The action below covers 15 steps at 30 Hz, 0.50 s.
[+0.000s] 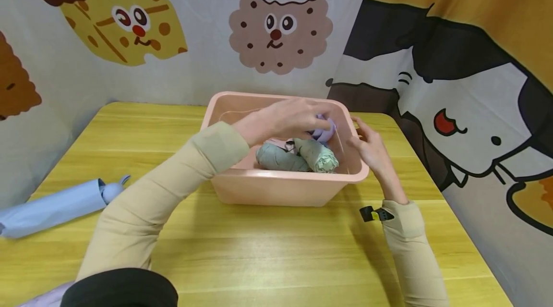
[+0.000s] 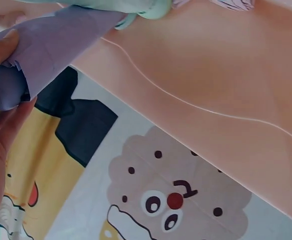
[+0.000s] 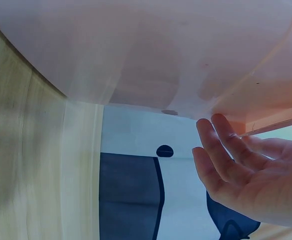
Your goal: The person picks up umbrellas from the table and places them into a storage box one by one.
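My left hand (image 1: 287,117) reaches over the pink plastic bin (image 1: 276,187) and holds a purple folded umbrella (image 1: 327,130) inside its right end. In the left wrist view the fingers and thumb close around the rounded handle end of this umbrella (image 2: 66,42). Just in front lie a grey-green rolled umbrella (image 1: 278,158) and a pale green one (image 1: 318,155), with something pink (image 1: 274,143) partly hidden behind them. At the bin's right rim is my right hand (image 1: 371,148). Its loosely bent fingers (image 3: 225,155) touch the outer wall in the right wrist view.
On the wooden table (image 1: 259,249), a light blue folded umbrella (image 1: 52,206) lies at the left. A lavender item (image 1: 47,297) shows at the lower left edge, beside a black round shape (image 1: 121,288). A cartoon-printed cloth (image 1: 194,71) hangs behind the table.
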### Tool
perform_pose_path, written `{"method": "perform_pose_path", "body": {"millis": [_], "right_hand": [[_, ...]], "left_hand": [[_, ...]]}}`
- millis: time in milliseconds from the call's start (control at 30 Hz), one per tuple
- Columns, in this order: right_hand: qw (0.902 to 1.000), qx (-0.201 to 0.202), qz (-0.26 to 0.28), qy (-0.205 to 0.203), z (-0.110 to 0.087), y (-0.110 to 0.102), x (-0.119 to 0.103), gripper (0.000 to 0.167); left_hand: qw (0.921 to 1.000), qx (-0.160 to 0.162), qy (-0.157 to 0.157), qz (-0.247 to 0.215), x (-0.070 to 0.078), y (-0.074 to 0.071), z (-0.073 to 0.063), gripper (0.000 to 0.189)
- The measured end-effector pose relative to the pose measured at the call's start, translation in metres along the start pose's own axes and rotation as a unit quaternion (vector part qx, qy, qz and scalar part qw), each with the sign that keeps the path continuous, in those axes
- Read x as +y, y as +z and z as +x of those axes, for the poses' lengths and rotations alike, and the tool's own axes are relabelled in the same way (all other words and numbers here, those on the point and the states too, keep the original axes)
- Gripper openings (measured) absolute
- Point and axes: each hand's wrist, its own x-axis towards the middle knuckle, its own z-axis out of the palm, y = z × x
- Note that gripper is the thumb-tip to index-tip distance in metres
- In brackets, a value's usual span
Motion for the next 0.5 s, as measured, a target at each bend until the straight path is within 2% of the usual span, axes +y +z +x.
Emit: {"method": "perform_pose_path", "body": {"millis": [200,333,433,500], "right_hand": [[1.0,-0.001,-0.006,-0.006,0.0,0.0,0.0,0.06],[0.9997,0.003,-0.013,-0.02,0.001,0.0,0.001,0.056],[0.9996,0.006,-0.014,-0.024,0.002,0.0,0.002,0.053],[0.9997,0.006,-0.013,-0.022,0.003,0.0,0.003,0.052]], "left_hand": [[0.9991,0.013,0.039,0.003,0.005,0.002,0.005,0.042],[0.9974,0.024,0.056,-0.038,0.008,0.004,0.008,0.045],[0.9964,0.007,0.058,-0.063,0.013,0.003,0.011,0.046],[0.9967,-0.013,0.056,-0.058,0.017,0.002,0.014,0.048]]}}
